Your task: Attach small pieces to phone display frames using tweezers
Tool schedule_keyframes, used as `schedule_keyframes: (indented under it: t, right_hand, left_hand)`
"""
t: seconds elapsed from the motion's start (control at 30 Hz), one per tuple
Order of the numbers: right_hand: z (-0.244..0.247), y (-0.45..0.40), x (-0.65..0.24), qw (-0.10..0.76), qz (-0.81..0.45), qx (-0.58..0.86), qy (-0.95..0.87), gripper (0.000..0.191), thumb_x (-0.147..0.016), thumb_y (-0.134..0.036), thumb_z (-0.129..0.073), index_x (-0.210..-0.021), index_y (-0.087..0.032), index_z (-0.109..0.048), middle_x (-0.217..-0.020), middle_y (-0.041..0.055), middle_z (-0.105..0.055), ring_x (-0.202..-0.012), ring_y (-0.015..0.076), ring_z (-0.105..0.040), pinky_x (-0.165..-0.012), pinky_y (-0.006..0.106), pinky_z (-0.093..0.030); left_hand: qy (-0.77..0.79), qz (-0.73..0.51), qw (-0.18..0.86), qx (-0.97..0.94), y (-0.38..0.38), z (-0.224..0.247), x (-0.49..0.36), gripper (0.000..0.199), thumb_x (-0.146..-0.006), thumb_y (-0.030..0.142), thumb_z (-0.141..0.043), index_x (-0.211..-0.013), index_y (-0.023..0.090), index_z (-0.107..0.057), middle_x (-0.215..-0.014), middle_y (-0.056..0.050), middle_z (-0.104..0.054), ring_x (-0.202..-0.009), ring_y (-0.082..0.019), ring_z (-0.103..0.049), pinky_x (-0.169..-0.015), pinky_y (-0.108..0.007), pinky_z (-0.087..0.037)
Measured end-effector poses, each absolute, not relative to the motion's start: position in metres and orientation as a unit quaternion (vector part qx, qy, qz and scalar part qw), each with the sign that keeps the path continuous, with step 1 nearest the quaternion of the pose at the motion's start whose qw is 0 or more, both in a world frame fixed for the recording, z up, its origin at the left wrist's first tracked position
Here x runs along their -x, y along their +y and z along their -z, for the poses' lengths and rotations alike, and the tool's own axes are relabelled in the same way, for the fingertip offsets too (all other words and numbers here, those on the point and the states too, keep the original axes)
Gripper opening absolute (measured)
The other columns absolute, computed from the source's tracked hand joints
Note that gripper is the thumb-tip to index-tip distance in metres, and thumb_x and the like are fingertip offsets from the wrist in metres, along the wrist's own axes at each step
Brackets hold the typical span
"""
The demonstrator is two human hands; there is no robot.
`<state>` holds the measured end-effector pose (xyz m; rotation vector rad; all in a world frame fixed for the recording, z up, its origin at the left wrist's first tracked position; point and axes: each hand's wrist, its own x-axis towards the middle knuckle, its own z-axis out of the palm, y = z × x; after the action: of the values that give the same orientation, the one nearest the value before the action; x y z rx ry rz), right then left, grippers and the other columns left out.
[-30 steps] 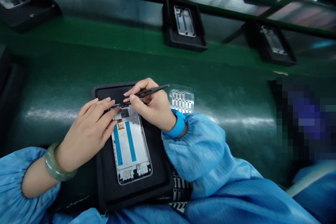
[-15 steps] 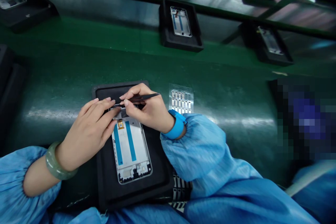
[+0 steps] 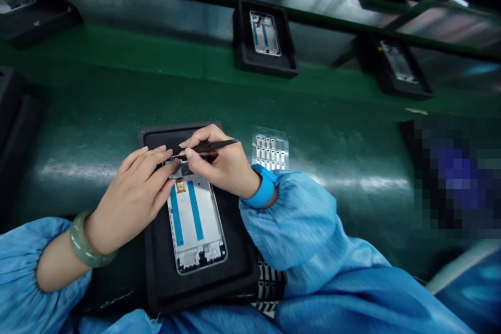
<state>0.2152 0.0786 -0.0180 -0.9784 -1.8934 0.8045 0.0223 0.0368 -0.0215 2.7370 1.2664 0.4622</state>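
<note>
Glossy green workbench [image 3: 94, 120]; black moulded tray [image 3: 242, 255] on it holds a white-backed phone frame [image 3: 194, 224] with two blue strips. My right fingers [image 3: 199, 138] pinch black tweezers [image 3: 209, 147] narrowly over the frame's top end. My left fingertips [image 3: 160, 163] touch that end; grip unclear. Perforated metal sheet [image 3: 270, 148] lies just beside the tray.

The person is wearing a light blue smock of thin, slightly shiny cloth, and its left sleeve [image 3: 23, 255] and right sleeve [image 3: 289, 224] are gathering into puffy elastic cuffs. A pale green bangle [image 3: 88, 240], perhaps jade, is circling the left wrist [image 3: 99, 224], and a bright blue wrist strap [image 3: 265, 187] is wrapping the right wrist [image 3: 250, 185]. The person is working with a bare left hand [image 3: 131, 203] and a bare right hand [image 3: 223, 164].
</note>
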Motion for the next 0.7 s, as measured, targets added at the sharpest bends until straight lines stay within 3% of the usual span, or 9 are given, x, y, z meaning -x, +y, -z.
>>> schedule_keyframes:
  t: [0.7]
  right_hand:
    - [0.017,0.0793,-0.2146,0.407,-0.291,0.377,-0.779,0.004,-0.082,-0.017,-0.055,-0.086,-0.017,-0.054,-0.083,0.001,-0.06,-0.074,0.0095,-0.061,-0.066,0.02,-0.05]
  left_hand:
    - [0.419,-0.155,0.058,-0.893,0.037,0.0208,-0.0228,0.033,-0.089,0.022,-0.046,-0.12,0.015,-0.054,-0.123,-0.011,-0.057,-0.121,-0.024,-0.048,-0.104,-0.047,-0.036]
